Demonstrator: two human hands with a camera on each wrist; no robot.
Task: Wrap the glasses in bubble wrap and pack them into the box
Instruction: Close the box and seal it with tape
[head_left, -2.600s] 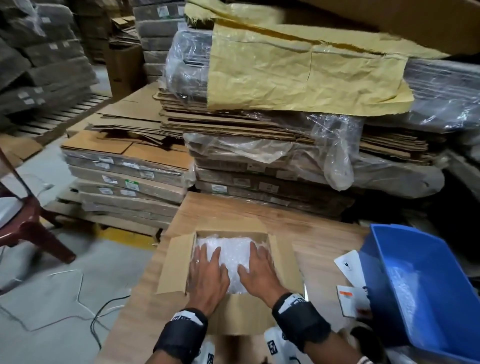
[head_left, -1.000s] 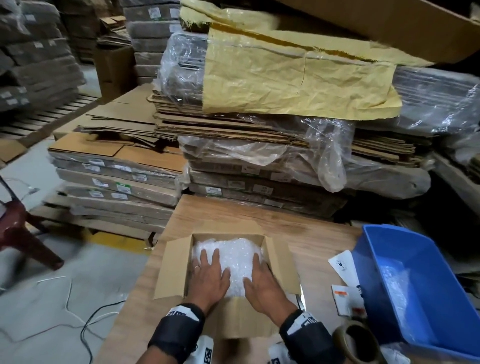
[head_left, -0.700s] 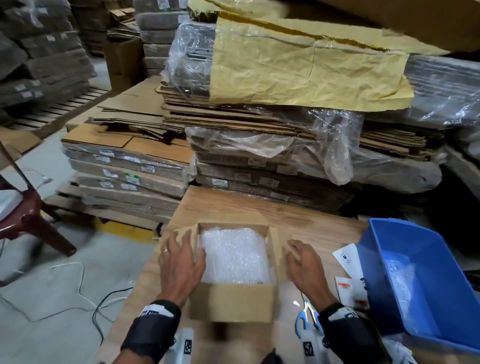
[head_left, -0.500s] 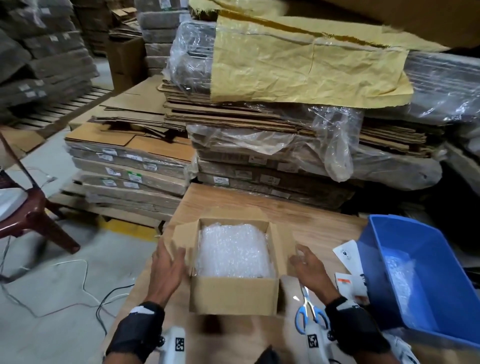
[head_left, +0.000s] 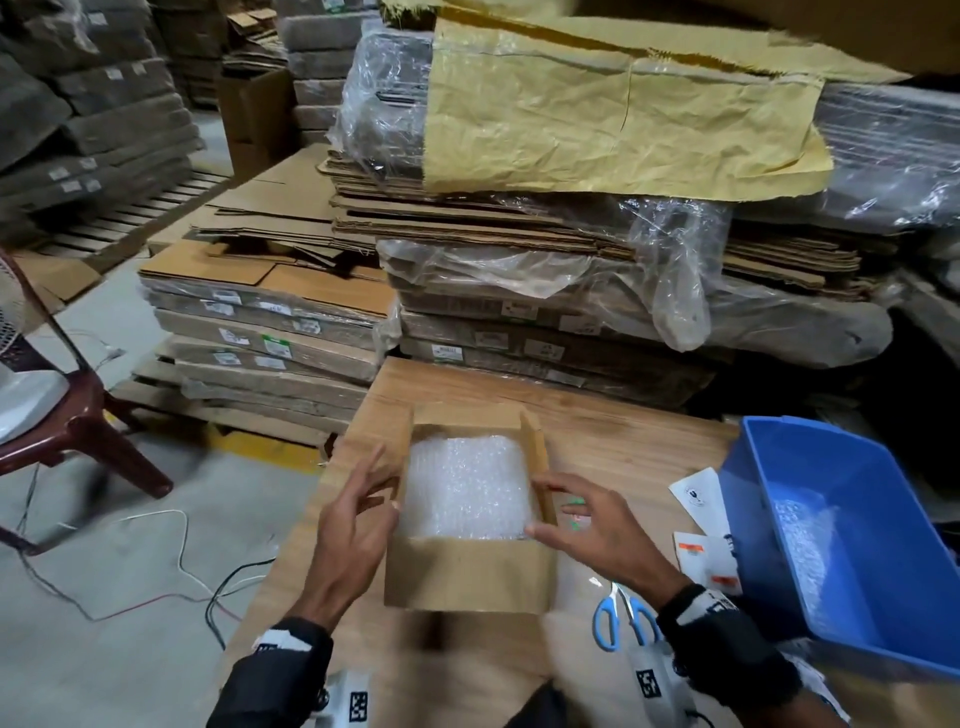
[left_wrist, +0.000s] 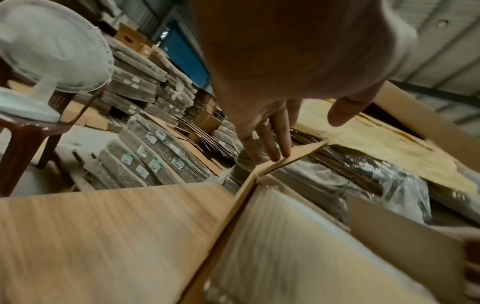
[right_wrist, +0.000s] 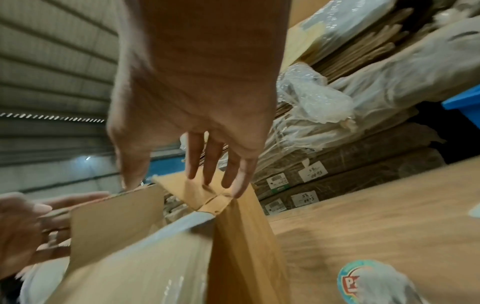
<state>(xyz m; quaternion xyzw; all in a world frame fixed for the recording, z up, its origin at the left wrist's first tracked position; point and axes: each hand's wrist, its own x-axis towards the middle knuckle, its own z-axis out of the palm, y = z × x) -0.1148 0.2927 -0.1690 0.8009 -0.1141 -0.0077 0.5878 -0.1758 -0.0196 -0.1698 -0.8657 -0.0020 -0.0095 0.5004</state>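
- I see the box (head_left: 470, 577) sitting open on the wooden worktop (head_left: 618, 441), filled near to its rim with bubble wrap (head_left: 465, 486); any glasses inside are hidden under the wrap.
- My left hand (head_left: 349, 530) is at the box's left side, fingers straight and spread, their tips touching the left flap (left_wrist: 280, 162), which stands tilted up; nothing is gripped.
- My right hand (head_left: 597, 527) is at the right side, fingers also extended and apart, resting against the upright right flap (head_left: 537, 467); the right wrist view shows the fingertips (right_wrist: 228, 181) on the flap's top corner, thumb on the inner side, but I cannot tell whether the thumb touches it.
- The far flap lies folded outward on the worktop, and the near wall faces me.
- Blue-handled scissors (head_left: 621, 621) lie just beside the right wrist, near the box's front right corner.
- White cards (head_left: 698, 493) lie between the box and a blue plastic bin (head_left: 852, 540) at the right, which has more clear wrap inside.
- Beyond the worktop, stacks of flattened cartons (head_left: 519, 234) under plastic film and yellow paper fill the background.
- On the left, a white fan (left_wrist: 52, 47) sits on a dark red chair (head_left: 88, 421), with cables trailing across the floor.
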